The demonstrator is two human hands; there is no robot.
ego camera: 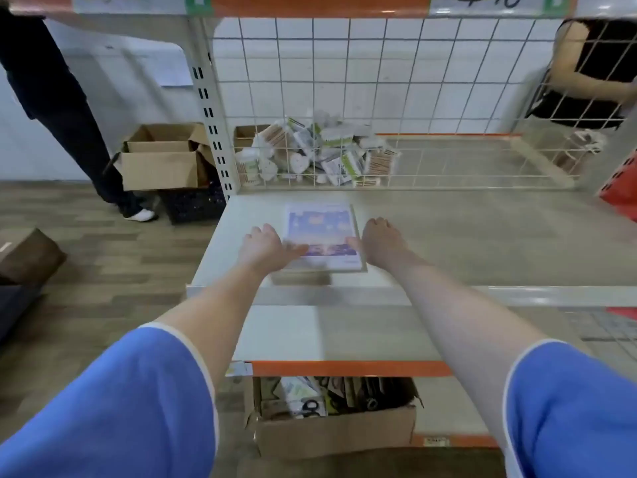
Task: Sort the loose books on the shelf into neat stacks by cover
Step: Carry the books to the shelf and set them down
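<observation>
A stack of thin books (pixel 320 232) with a pale purple and blue cover lies flat on the grey shelf board (pixel 465 236), near its left end. My left hand (pixel 265 246) grips the stack's left edge, thumb lying across the cover's near corner. My right hand (pixel 379 243) grips the right edge, its fingers curled down beside the stack and its thumb on the cover. The stack's near edge is lifted a little and casts a shadow on the board. How many books are in it is hard to tell.
A wire mesh divider (pixel 379 98) stands behind the books, with a heap of small packaged goods (pixel 317 153) beyond it. Cardboard boxes (pixel 162 157) sit on the floor at left, one (pixel 331 419) below the shelf. A person stands at far left, another at far right.
</observation>
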